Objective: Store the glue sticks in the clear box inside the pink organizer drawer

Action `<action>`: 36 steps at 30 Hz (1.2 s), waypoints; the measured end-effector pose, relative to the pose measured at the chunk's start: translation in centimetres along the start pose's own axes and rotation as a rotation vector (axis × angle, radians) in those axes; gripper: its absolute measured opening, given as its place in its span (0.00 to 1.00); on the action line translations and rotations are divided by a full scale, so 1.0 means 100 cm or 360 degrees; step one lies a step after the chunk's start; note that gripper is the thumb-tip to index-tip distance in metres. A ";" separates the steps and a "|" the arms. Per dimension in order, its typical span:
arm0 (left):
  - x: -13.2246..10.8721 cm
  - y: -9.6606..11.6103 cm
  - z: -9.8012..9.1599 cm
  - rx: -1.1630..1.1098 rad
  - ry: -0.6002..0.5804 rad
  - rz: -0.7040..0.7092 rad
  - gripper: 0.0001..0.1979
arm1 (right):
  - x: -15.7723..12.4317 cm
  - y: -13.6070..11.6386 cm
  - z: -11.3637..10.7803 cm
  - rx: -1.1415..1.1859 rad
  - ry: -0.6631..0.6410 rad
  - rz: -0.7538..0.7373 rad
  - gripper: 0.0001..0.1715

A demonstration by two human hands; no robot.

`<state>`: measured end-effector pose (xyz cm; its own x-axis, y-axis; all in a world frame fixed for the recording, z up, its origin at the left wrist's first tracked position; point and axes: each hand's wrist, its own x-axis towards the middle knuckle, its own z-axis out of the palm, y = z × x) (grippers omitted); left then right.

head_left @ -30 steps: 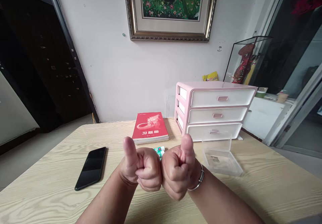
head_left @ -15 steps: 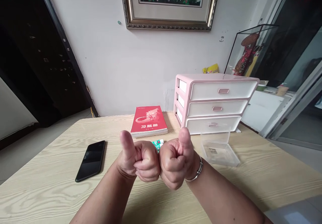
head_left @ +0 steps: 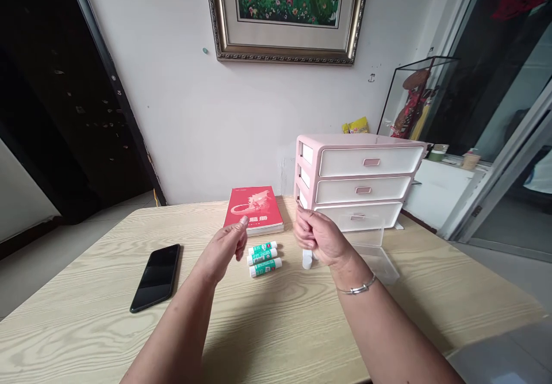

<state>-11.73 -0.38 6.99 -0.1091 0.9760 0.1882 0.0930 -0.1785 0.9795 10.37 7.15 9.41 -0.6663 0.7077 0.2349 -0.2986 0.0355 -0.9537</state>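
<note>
- 3 glue sticks point(head_left: 263, 259), white tubes w/ green labels, lie flat & parallel on table, nearly touching, between the hands; prob. kept in a tight row for easy reach.
- White cylindrical item point(head_left: 307, 259) pokes out below R hand point(head_left: 321, 237). Fingers curled round it, seems grasped; mostly hidden, can't tell if stick or cap.
- L hand point(head_left: 222, 252) open, holds nothing, just L of sticks. Fingertips overlap red book point(head_left: 259, 203) in view; contact unclear.
- Pink-and-white 3-drawer unit point(head_left: 366, 162) behind R hand, drawers shut.
- Clear plastic tray point(head_left: 379, 263) beside it, partly behind R wrist.
- Black phone point(head_left: 155, 277) face up on wood-grain table point(head_left: 77, 298), well L, clear of hands.
</note>
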 end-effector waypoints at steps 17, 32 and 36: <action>0.027 -0.082 0.037 0.1813 -0.0005 0.0048 0.18 | -0.020 0.078 -0.020 -0.2650 0.0519 0.0144 0.11; 0.031 -0.092 0.030 0.1685 -0.0010 -0.0004 0.20 | -0.015 0.089 -0.031 -0.2635 0.0331 0.0273 0.22; 0.033 -0.096 0.026 0.1608 0.0036 -0.0034 0.21 | -0.017 0.087 -0.029 -0.2633 0.0381 0.0255 0.21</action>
<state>-10.41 4.84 -1.94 -0.1383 0.9734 0.1826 0.8843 0.0384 0.4654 10.88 8.27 0.19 -0.4582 0.8560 0.2393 0.8515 0.4999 -0.1582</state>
